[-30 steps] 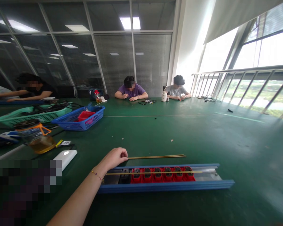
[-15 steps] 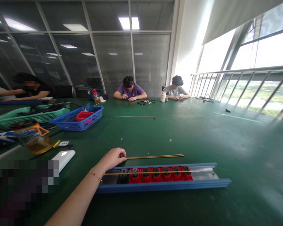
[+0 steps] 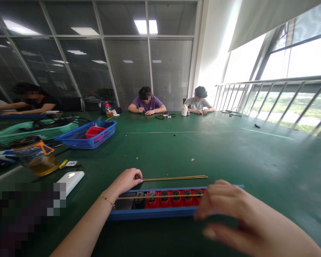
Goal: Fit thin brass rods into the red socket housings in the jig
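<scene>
Fingers of the left hand [image 3: 127, 179] are curled together, and the near end of the thin brass rods [image 3: 176, 177] is pinched at their tips; the rods are laid flat on the green worktop [image 3: 230, 150], pointing to the right. Just in front of that hand, a blue channel housing [image 3: 149, 213] is set lengthwise on the worktop, its left end being just beside the left wrist. Inside the channel a row of red socket inserts [image 3: 173, 199] is seated, with a dark insert at their left, and another brass strip [image 3: 160, 196] is laid along the top of the row.

Over the right end of the channel the right hand [image 3: 238, 217] is held, blurred, its fingers spread apart and slightly bent; nothing is gripped by it, and whether the channel is touched cannot be told. The brass rods are thus found behind the channel, between the two hands, with only the left fingers on them.

At the far left of the worktop a small white tag [image 3: 71, 163] is seen, on which the figure "3" can be read. Beside it a white oblong device [image 3: 71, 179] and an amber-filled clear jug [image 3: 39, 157] are placed, and behind these a blue basket [image 3: 87, 134] is set.
</scene>
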`<state>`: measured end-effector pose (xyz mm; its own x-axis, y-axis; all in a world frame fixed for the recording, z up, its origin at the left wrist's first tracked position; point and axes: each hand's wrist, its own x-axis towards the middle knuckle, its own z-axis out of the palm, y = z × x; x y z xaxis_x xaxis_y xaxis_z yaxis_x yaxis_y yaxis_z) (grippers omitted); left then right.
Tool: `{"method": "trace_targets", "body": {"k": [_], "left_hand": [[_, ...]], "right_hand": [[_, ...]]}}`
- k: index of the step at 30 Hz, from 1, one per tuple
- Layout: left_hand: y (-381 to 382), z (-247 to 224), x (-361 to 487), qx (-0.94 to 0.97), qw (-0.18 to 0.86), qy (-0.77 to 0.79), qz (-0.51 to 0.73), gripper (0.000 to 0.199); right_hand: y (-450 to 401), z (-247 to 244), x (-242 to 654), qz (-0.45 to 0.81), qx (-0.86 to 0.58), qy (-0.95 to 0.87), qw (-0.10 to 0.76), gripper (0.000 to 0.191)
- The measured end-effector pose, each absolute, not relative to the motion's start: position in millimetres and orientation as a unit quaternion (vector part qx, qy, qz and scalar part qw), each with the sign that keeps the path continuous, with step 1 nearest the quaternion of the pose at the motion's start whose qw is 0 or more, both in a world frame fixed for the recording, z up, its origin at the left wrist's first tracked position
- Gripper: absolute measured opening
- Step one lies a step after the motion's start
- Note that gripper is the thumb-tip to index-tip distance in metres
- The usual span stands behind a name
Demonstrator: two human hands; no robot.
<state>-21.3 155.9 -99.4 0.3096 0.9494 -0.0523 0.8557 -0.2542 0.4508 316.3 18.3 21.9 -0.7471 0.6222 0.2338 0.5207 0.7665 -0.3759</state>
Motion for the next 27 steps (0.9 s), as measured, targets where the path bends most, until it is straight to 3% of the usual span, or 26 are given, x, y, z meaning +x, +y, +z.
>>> {"method": "trace_targets", "body": {"k": [3, 9, 20, 27], "left_hand": [[156.0, -100.1, -21.6, 0.783, 0.205, 0.576, 0.115, 0.023], [158.2, -102.3, -23.1, 0.791, 0.196, 0.567, 0.117, 0.022], [156.0, -99.3, -22.3, 0.788, 0.195, 0.573, 0.113, 0.023], [155.9, -98.0, -21.4, 0.785, 0.207, 0.574, 0.106, 0.023]], "right_hand": [[46.8, 10.6, 300.5, 0.051, -0.402, -0.905, 0.13, 0.019], [66.4, -20.5, 289.2, 0.011, -0.4, -0.915, 0.062, 0.016], [65.8, -33.9, 277.9, -0.051, -0.411, -0.908, 0.068, 0.015], [68.0, -9.0, 304.7, -0.016, -0.479, -0.873, 0.092, 0.013]]}}
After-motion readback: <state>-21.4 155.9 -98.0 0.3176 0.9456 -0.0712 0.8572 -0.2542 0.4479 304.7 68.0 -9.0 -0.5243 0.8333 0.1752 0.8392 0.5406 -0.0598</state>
